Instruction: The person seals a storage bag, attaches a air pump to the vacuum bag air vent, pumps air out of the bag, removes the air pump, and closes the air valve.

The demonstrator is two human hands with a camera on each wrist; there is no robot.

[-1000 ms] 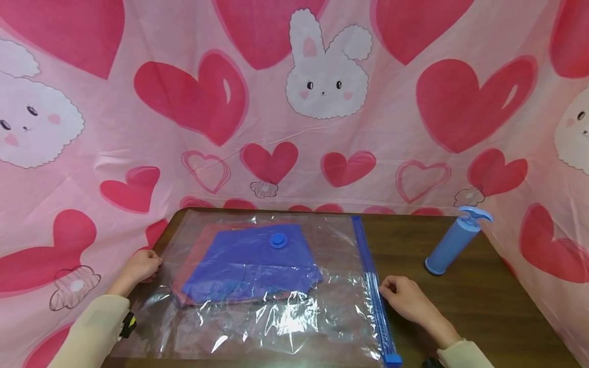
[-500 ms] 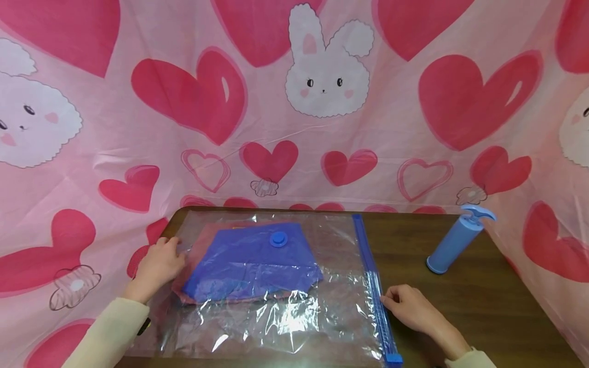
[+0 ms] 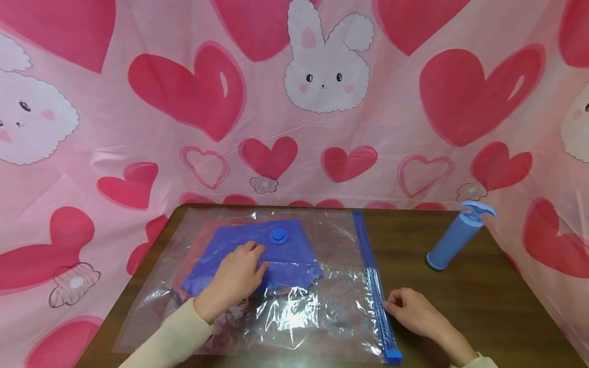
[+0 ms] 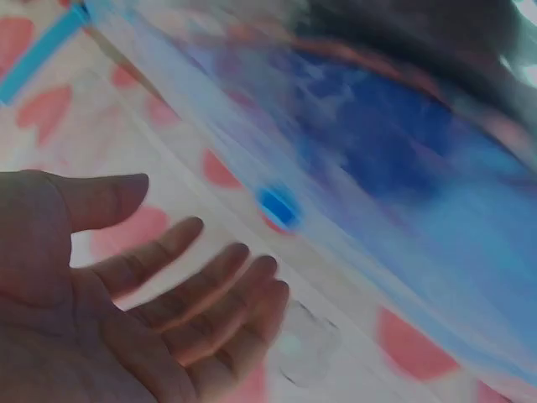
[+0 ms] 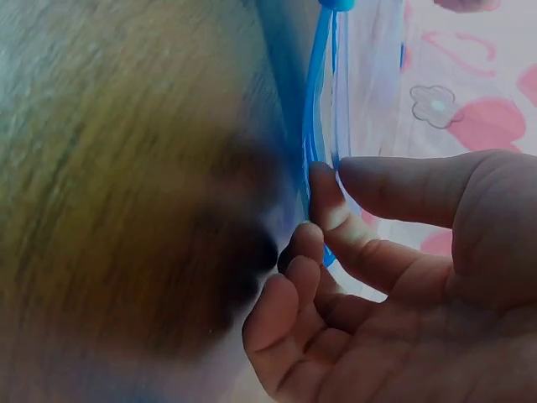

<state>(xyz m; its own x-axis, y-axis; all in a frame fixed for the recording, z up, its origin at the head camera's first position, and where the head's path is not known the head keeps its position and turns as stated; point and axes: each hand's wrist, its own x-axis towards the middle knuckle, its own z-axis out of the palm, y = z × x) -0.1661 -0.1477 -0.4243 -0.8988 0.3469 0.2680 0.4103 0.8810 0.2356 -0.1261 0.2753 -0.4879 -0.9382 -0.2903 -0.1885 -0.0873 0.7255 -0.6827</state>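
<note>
Backdrop (image 3: 276, 120) first, pink fabric w/ red hearts & white bunny faces, filling the rear & both sides! Next biggest, dark brown wood-look worktop (image 3: 497, 286), reaching back to that fabric. On it, lying flat across L & centre, big clear plastic bag (image 3: 338, 301), shiny w/ glare on its near part. Inside, reddish-pink cloth (image 3: 194, 255) shows at the L of a flat blue cloth (image 3: 294, 253) on top of it. Down the bag's R edge runs a long blue zip strip (image 3: 368, 255). Over on the R, well apart, a light-blue cylindrical hand pump (image 3: 453, 243) stands on its base, handle up. Now hands! L hand (image 3: 236, 276), cream sleeve (image 3: 175, 332) behind, is over the blue cloth: grip wide, fingers loosely bent, thumb apart; can't tell if it touches the plastic. R hand (image 3: 411, 309) is at the strip's near half, grip narrow, thumb & index pinching the edge. Small stuff: round blue valve (image 3: 278, 235), just past the L fingertips, & little bright-blue slider (image 3: 393, 355) at the strip's near end.
</note>
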